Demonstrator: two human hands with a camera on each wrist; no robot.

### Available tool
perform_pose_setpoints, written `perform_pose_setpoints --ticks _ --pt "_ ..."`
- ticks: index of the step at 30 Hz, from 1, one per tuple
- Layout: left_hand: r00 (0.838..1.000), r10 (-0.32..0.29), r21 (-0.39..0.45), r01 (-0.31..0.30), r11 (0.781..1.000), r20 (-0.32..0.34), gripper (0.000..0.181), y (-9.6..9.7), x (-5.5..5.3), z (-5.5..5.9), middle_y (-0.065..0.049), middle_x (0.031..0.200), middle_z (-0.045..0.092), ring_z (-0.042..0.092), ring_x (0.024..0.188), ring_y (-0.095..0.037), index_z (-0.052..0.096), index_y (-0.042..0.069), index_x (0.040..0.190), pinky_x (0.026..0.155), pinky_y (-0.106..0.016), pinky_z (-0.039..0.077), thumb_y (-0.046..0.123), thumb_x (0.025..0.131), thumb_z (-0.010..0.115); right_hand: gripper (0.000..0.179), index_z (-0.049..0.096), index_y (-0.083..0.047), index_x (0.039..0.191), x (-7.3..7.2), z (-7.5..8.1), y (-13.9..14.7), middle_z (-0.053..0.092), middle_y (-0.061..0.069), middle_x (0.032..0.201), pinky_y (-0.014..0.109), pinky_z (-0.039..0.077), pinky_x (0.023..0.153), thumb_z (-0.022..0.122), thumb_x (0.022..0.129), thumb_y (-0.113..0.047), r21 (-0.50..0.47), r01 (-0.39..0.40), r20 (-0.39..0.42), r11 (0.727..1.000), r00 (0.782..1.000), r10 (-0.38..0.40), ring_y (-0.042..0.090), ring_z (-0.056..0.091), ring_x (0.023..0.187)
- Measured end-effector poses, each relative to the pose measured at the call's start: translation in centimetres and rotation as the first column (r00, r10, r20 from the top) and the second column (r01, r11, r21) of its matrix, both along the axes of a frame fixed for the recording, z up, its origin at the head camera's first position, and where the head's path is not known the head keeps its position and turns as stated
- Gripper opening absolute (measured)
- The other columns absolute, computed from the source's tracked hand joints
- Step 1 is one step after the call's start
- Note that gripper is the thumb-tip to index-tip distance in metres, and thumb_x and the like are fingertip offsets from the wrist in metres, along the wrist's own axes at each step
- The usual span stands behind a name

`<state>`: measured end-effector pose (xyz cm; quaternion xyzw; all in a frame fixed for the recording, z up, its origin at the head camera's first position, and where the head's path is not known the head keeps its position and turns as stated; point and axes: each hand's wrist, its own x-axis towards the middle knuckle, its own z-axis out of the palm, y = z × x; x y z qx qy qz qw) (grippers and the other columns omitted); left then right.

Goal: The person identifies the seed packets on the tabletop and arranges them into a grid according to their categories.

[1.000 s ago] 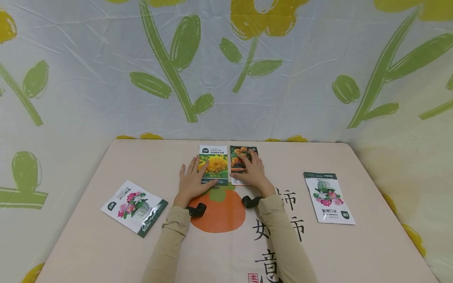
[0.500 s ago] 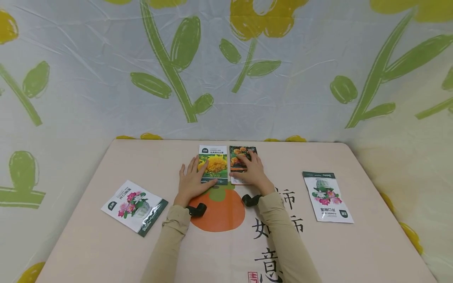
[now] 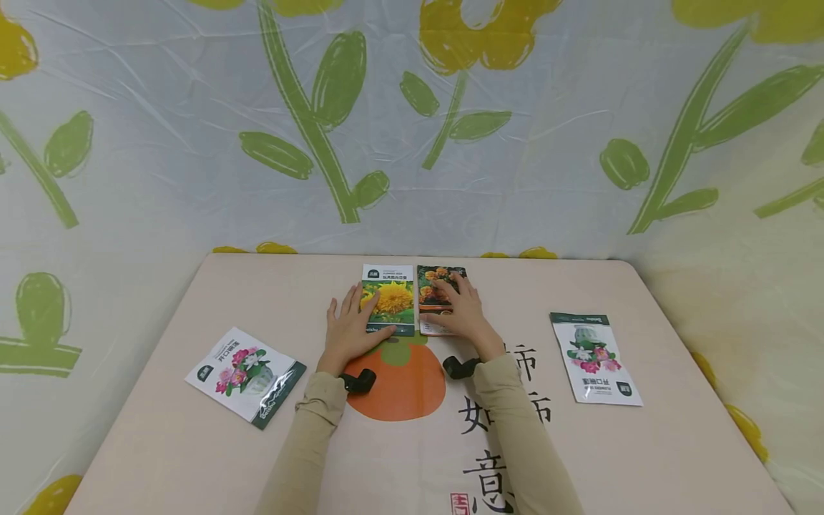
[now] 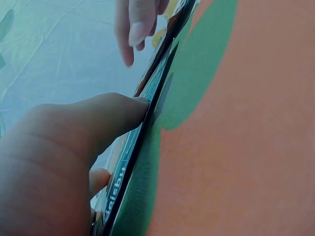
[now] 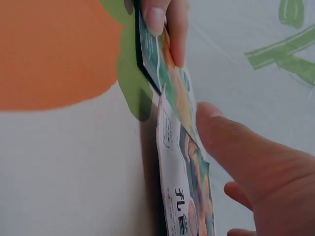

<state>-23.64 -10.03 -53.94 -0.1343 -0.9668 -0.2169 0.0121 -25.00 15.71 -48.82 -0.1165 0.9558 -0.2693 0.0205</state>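
A seed packet with a yellow sunflower picture (image 3: 394,299) lies flat near the table's back edge. My left hand (image 3: 347,333) rests on its left side, fingers spread, and in the left wrist view the thumb (image 4: 115,115) lies on its lower edge. Just to its right lies a seed packet with orange flowers (image 3: 428,295), nearly in line with it, a narrow gap between them. Over that one is my right hand (image 3: 468,320), fingers extended and partly hiding it. In the right wrist view its thumb (image 5: 236,137) sits just above the packet's face; contact is unclear.
A white packet with pink flowers (image 3: 241,375) lies slanted at the table's left. Another pink-flower packet (image 3: 595,361) lies at the right, its print upside down. The pale tablecloth (image 3: 399,465) carries an orange persimmon print (image 3: 399,390) and black characters. Flowered fabric (image 3: 515,193) hangs behind.
My right hand has shifted very slightly right, its thumb drawn back a little from the orange-flower packet's left edge. The left hand and the packets stay in place.
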Motion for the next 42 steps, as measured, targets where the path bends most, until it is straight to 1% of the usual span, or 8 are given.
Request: perform_pose_setpoints --ticks 5,8,12,17,20,25,33,42 --pt "1.000 0.001 -0.002 -0.001 1.000 0.007 0.089 0.0 0.0 0.1 -0.012 0.166 0.006 0.004 0.152 -0.031 0.027 0.025 0.158 0.117 -0.062 0.000 0.072 0.087 0.053 0.080 0.042 -0.008 0.150 0.9 -0.2 0.4 0.012 0.027 0.161 0.065 0.007 0.116 0.079 0.085 -0.035 -0.030 -0.005 -0.005 1.000 1.000 0.005 0.049 0.007 0.147" --pt "1.000 0.004 -0.014 -0.004 1.000 0.008 0.090 0.0 0.0 0.0 -0.011 0.166 0.005 0.004 0.152 -0.031 0.026 0.026 0.158 0.117 -0.061 -0.001 0.073 0.087 0.052 0.083 0.040 -0.008 0.151 1.4 -0.5 0.6 0.009 0.027 0.162 0.065 0.006 0.116 0.078 0.085 -0.039 -0.041 0.002 0.023 0.999 1.000 -0.001 0.048 0.005 0.148" --pt "1.000 0.007 -0.019 -0.007 1.000 0.004 0.090 0.0 -0.1 -0.1 -0.011 0.166 0.005 0.003 0.152 -0.030 0.025 0.027 0.158 0.117 -0.060 -0.001 0.075 0.086 0.051 0.085 0.038 -0.009 0.153 1.6 -1.1 0.9 0.005 0.027 0.162 0.066 0.002 0.116 0.076 0.085 -0.043 -0.056 0.007 0.067 0.998 0.998 -0.003 0.048 -0.001 0.148" --pt "1.000 0.007 -0.014 -0.007 1.000 0.005 0.090 -0.1 0.0 -0.1 -0.011 0.166 0.004 0.003 0.152 -0.030 0.026 0.026 0.158 0.117 -0.060 -0.001 0.074 0.087 0.052 0.084 0.038 -0.010 0.153 1.7 -1.3 0.8 0.004 0.027 0.162 0.066 0.001 0.116 0.076 0.086 -0.042 -0.052 0.005 0.065 0.999 0.998 -0.001 0.048 -0.002 0.148" --pt "1.000 0.006 -0.018 -0.006 1.000 0.014 0.090 -0.1 0.0 -0.1 -0.010 0.167 0.003 0.002 0.152 -0.030 0.025 0.027 0.159 0.117 -0.060 -0.002 0.074 0.087 0.051 0.083 0.038 -0.010 0.153 1.8 -1.2 0.8 0.005 0.028 0.162 0.065 0.003 0.116 0.075 0.086 -0.042 -0.033 -0.001 0.054 0.999 0.999 0.003 0.049 -0.001 0.148" --pt "1.000 0.007 -0.021 -0.006 1.000 0.028 0.091 0.0 -0.1 -0.1 -0.009 0.167 0.000 -0.001 0.152 -0.028 0.023 0.028 0.159 0.118 -0.059 -0.004 0.076 0.086 0.049 0.083 0.039 -0.008 0.153 1.9 -1.0 0.7 0.007 0.029 0.161 0.064 0.005 0.117 0.076 0.086 -0.042 -0.028 0.006 0.057 1.000 0.998 -0.004 0.050 0.002 0.147" --pt "1.000 0.002 -0.003 -0.002 1.000 0.019 0.091 0.0 -0.1 -0.2 -0.010 0.167 0.001 0.000 0.152 -0.029 0.023 0.027 0.159 0.118 -0.059 -0.004 0.075 0.086 0.050 0.084 0.037 -0.012 0.154 1.6 -1.1 0.7 0.004 0.024 0.163 0.062 0.005 0.117 0.074 0.086 -0.045 -0.006 0.021 0.083 1.000 0.996 -0.020 0.047 -0.001 0.148" --pt "1.000 -0.001 -0.008 0.001 1.000 0.017 0.092 -0.1 -0.1 -0.3 -0.011 0.167 0.001 0.001 0.152 -0.030 0.022 0.026 0.159 0.117 -0.060 -0.004 0.075 0.087 0.050 0.084 0.037 -0.011 0.154 1.6 -1.3 0.7 0.004 0.024 0.163 0.064 0.006 0.117 0.074 0.087 -0.045 0.012 0.009 0.064 1.000 0.998 -0.010 0.047 0.000 0.148"
